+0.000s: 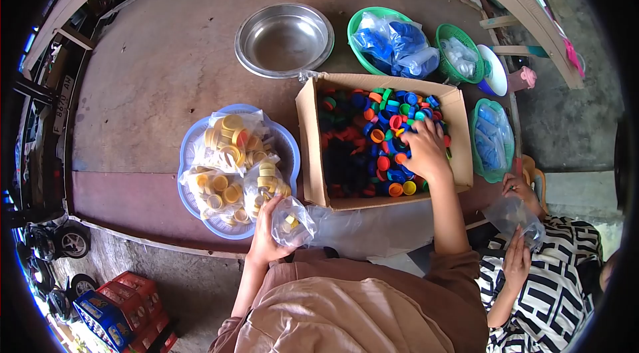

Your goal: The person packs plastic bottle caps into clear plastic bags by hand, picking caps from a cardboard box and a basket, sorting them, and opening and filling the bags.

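My left hand (266,232) grips a small clear plastic bag (296,223) with a few yellow caps at its bottom. Just beyond it, a light-blue plastic basket (291,143) holds clear bags of yellow and tan caps (233,132). My right hand (426,152) reaches into an open cardboard box (459,130), its fingers apart over a pile of loose plastic bottle caps (383,117) in red, blue, green, orange and yellow. Its fingertips touch the caps. The left part of the pile lies in dark shadow.
Behind the box stand a steel basin (285,40) and a green basin (354,30) of bagged blue caps. Green baskets (442,33) with filled bags line the right side. A co-worker's hands (516,260) hold a clear bag at right. Crates (126,310) stand on the floor.
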Action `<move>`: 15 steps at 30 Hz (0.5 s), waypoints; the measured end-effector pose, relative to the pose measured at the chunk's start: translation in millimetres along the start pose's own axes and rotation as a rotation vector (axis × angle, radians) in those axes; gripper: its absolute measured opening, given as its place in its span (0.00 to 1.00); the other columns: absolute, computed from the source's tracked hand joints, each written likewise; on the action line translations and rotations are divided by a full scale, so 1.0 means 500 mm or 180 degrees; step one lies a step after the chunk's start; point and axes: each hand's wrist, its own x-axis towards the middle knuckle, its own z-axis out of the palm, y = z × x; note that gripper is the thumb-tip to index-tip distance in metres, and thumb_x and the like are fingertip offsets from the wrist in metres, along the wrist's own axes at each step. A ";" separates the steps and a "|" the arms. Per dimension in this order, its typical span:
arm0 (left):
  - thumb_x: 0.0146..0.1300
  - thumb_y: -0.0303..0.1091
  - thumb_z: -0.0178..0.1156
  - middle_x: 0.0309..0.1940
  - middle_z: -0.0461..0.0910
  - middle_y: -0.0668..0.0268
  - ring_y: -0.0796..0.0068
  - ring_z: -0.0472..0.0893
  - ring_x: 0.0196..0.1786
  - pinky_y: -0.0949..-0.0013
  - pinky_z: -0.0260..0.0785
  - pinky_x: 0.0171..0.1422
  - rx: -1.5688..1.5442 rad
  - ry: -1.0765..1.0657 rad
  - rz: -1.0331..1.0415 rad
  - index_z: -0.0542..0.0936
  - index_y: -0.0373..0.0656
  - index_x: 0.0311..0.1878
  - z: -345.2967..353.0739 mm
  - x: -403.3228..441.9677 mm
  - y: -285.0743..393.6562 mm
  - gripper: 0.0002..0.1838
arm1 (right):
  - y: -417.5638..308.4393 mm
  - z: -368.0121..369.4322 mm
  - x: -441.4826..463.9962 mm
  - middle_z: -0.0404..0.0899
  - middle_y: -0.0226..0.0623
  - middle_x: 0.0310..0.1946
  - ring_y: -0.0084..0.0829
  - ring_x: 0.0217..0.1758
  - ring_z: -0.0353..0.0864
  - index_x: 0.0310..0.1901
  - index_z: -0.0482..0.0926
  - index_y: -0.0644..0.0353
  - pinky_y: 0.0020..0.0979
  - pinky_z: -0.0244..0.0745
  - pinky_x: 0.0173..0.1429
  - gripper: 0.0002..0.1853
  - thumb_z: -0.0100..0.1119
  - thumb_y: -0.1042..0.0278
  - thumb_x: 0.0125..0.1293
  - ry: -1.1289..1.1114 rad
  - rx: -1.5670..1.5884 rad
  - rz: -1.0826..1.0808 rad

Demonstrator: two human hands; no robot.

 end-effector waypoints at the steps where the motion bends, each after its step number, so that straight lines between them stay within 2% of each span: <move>1: 0.37 0.43 0.73 0.55 0.67 0.51 0.52 0.69 0.56 0.57 0.59 0.62 -0.0042 -0.0019 -0.0019 0.60 0.34 0.62 0.000 0.001 0.000 0.49 | -0.020 -0.014 0.018 0.69 0.38 0.50 0.40 0.59 0.64 0.41 0.79 0.56 0.40 0.59 0.64 0.21 0.70 0.64 0.41 -0.0093 0.0193 0.0033; 3: 0.38 0.43 0.73 0.55 0.67 0.51 0.51 0.69 0.56 0.57 0.60 0.62 -0.0039 -0.0069 -0.0027 0.60 0.34 0.62 0.001 0.003 0.000 0.49 | -0.053 0.008 0.062 0.68 0.40 0.53 0.42 0.60 0.65 0.46 0.76 0.55 0.40 0.59 0.65 0.24 0.70 0.62 0.44 0.0226 0.0975 -0.0361; 5: 0.38 0.43 0.73 0.55 0.67 0.50 0.51 0.69 0.57 0.56 0.60 0.62 0.0028 -0.0101 -0.0014 0.60 0.34 0.62 -0.002 0.004 0.001 0.49 | -0.097 0.048 0.117 0.70 0.42 0.51 0.42 0.60 0.65 0.50 0.74 0.57 0.43 0.61 0.62 0.29 0.70 0.60 0.44 0.0389 0.1731 -0.0696; 7: 0.38 0.43 0.73 0.55 0.67 0.50 0.51 0.69 0.57 0.56 0.59 0.62 0.0150 -0.0126 0.0016 0.60 0.35 0.62 -0.007 0.003 0.005 0.49 | -0.129 0.112 0.178 0.70 0.43 0.50 0.41 0.57 0.66 0.54 0.70 0.56 0.41 0.62 0.59 0.34 0.70 0.58 0.42 0.0690 0.1695 -0.0948; 9: 0.38 0.43 0.73 0.55 0.67 0.50 0.50 0.68 0.57 0.56 0.59 0.63 0.0186 -0.0129 0.0018 0.59 0.35 0.62 -0.009 -0.001 0.007 0.49 | -0.165 0.131 0.204 0.70 0.44 0.48 0.41 0.56 0.66 0.56 0.68 0.54 0.41 0.62 0.56 0.38 0.71 0.54 0.40 0.0607 0.0973 -0.0692; 10: 0.38 0.43 0.73 0.55 0.67 0.50 0.50 0.68 0.57 0.56 0.59 0.63 0.0207 -0.0129 0.0022 0.59 0.35 0.62 -0.011 0.000 0.007 0.49 | -0.170 0.132 0.214 0.70 0.41 0.48 0.40 0.57 0.65 0.53 0.71 0.53 0.43 0.62 0.55 0.37 0.72 0.52 0.37 0.0493 0.0788 -0.0679; 13: 0.38 0.43 0.73 0.55 0.67 0.50 0.50 0.68 0.57 0.55 0.59 0.63 0.0269 -0.0113 0.0033 0.59 0.35 0.62 -0.013 0.001 0.012 0.49 | -0.185 0.125 0.228 0.68 0.40 0.50 0.42 0.57 0.63 0.51 0.73 0.55 0.44 0.62 0.56 0.36 0.70 0.50 0.37 -0.0242 0.0259 -0.0757; 15: 0.38 0.43 0.73 0.55 0.68 0.50 0.50 0.69 0.57 0.55 0.58 0.63 0.0288 -0.0100 0.0006 0.59 0.35 0.62 -0.014 0.001 0.018 0.49 | -0.181 0.102 0.206 0.69 0.38 0.50 0.42 0.57 0.64 0.50 0.74 0.55 0.45 0.61 0.57 0.34 0.71 0.51 0.37 -0.0380 0.0491 -0.0833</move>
